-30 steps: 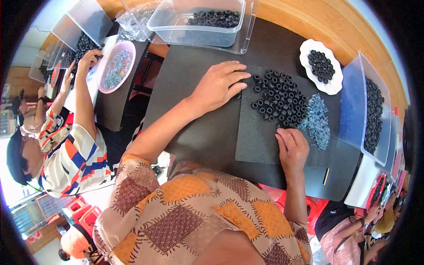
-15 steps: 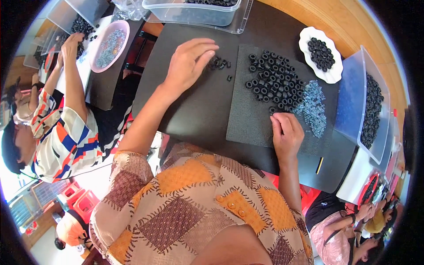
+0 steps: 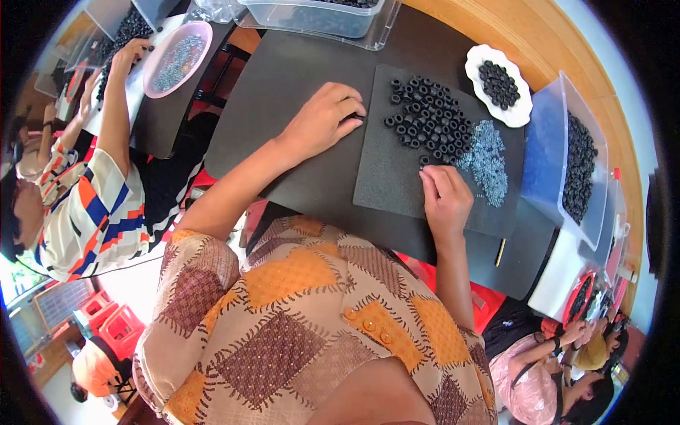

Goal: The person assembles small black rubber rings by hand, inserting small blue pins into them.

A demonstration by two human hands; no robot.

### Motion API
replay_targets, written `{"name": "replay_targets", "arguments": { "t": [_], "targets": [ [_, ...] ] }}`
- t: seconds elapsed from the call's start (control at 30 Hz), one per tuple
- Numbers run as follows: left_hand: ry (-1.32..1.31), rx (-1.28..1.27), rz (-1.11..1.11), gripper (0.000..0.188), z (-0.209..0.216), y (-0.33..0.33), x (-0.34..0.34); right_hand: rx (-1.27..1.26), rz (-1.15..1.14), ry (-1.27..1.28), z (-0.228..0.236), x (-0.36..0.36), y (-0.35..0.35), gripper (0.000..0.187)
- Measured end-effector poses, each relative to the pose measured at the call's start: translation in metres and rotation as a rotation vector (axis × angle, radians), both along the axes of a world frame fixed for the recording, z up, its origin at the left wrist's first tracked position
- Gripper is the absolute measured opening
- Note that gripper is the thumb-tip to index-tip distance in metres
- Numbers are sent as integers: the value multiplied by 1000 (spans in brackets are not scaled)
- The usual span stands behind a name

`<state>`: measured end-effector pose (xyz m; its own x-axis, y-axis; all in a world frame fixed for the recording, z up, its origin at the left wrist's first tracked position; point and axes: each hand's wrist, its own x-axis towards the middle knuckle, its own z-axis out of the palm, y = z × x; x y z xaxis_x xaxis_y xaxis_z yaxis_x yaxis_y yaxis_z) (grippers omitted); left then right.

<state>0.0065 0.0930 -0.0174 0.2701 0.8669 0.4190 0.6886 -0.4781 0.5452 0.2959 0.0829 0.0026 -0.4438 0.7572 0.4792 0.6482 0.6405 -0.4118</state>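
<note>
On the dark table my left hand [image 3: 327, 119] is closed, its fingers curled toward the thumb around small black pieces [image 3: 358, 115] that they mostly hide. My right hand [image 3: 448, 197] rests at the near side of a dark grey mat [image 3: 386, 180], thumb and forefinger pinched at a single black ring-shaped part [image 3: 424, 161]. Just beyond it lies a heap of black ring-shaped parts [image 3: 432, 117], hollow in the middle. To the right of that heap, still on the mat, small clear bluish pieces [image 3: 489, 166] are spread in a pile.
A white scalloped dish [image 3: 523, 110] of black parts stands at the far right, beside a clear bin [image 3: 542, 152] of more. Another clear bin [image 3: 312, 18] is at the far edge. A thin stick [image 3: 501, 251] lies near right. Co-workers sit on both sides; one has a pink bowl [image 3: 150, 85].
My left hand has come down over the small black pieces, its fingers curling in around them. My right hand keeps its pinch by the heap. The whole view has shifted slightly.
</note>
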Motion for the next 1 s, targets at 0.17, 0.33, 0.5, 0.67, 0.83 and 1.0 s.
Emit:
{"name": "replay_targets", "arguments": {
  "t": [0.17, 0.33, 0.5, 0.67, 0.83, 1.0],
  "targets": [
    [97, -2, 2, 18, 5, -13, -9, -10, 42, 4, 4, 3, -1, 8],
    [112, 8, -35, 19, 11, -16, -9, -66, 47, 14, 6, 6, -4, 14],
    [-81, 78, -11, 12, 38, -27, -7, -109, 22, -59, 6, 2, -11, 14],
    [-363, -325, -245, 22, 30, -57, 11, -126, 34, 3, 13, -15, -17, 11],
    [-823, -692, -229, 23, 27, -66, 34, -195, 125, 192, 19, -58, -37, 13],
    [-1046, -874, -309, 24, 11, -57, 18, -94, 204, 227, 17, -70, -32, 13]
  ]
}}
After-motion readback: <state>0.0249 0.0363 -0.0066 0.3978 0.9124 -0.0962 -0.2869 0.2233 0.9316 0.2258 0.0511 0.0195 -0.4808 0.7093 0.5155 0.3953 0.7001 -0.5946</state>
